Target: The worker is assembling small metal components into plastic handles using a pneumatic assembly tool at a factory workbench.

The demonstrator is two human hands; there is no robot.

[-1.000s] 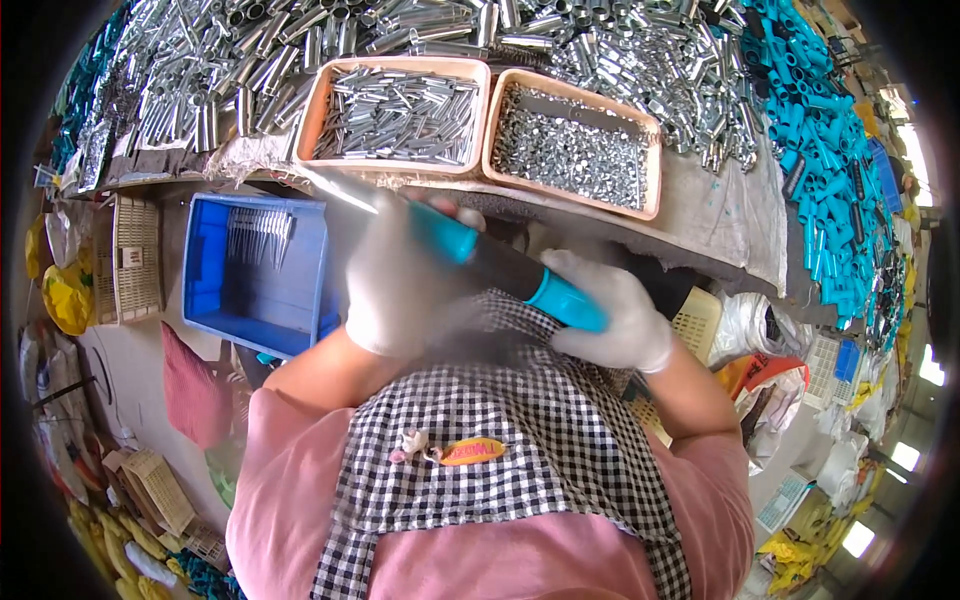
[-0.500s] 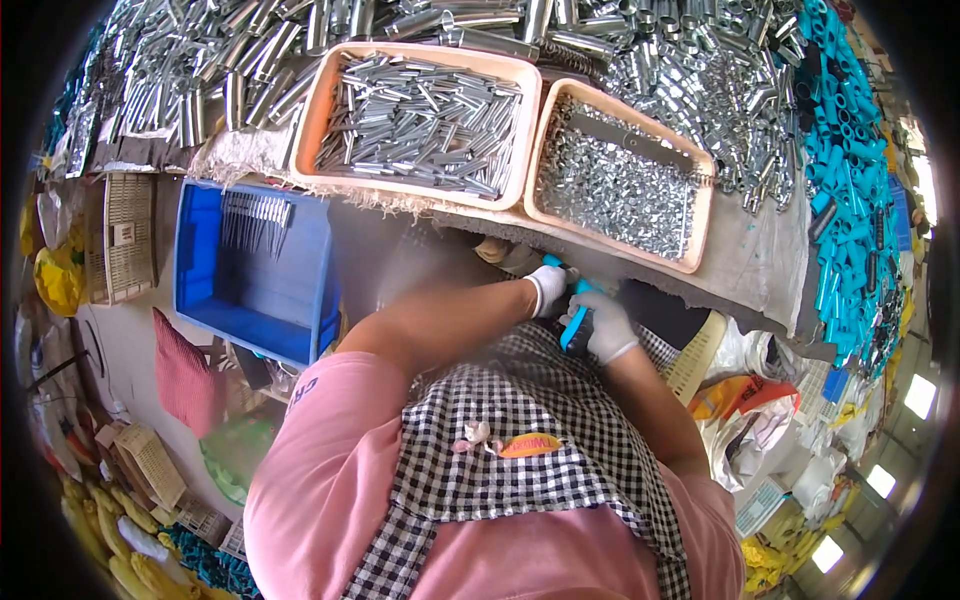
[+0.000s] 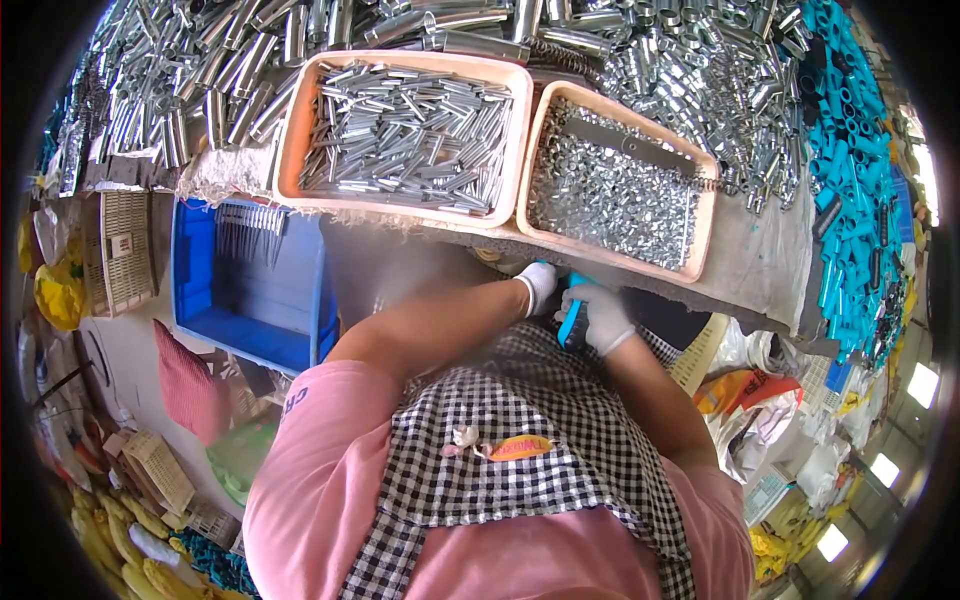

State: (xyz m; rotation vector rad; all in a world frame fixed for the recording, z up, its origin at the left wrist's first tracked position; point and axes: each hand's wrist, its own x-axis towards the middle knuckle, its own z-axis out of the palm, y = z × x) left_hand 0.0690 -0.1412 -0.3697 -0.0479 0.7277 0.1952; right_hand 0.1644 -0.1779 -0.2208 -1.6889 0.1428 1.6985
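My right hand [image 3: 604, 318], in a pale glove, is closed round a teal handle [image 3: 570, 322]. The handle slants down toward my lap, and its upper end shows above my fingers, close to the table's edge. Just left of it is my left hand [image 3: 540, 287], in a white glove, with its fingers curled inward by the table edge. Whatever its fingertips hold is hidden. Both hands are low, in front of my black-and-white checked apron [image 3: 480, 410].
Ahead on the table stand an orange tray of metal tubes [image 3: 410, 216] and another of small metal pieces [image 3: 620, 247]. Loose metal tubes [image 3: 240, 75] lie behind, teal handles [image 3: 850, 200] at right. A blue crate [image 3: 255, 342] is at left.
My left hand has drawn slightly back from the upper end of the teal handle. My right hand still grips the handle, which now stands a little more upright. The view has shifted slightly.
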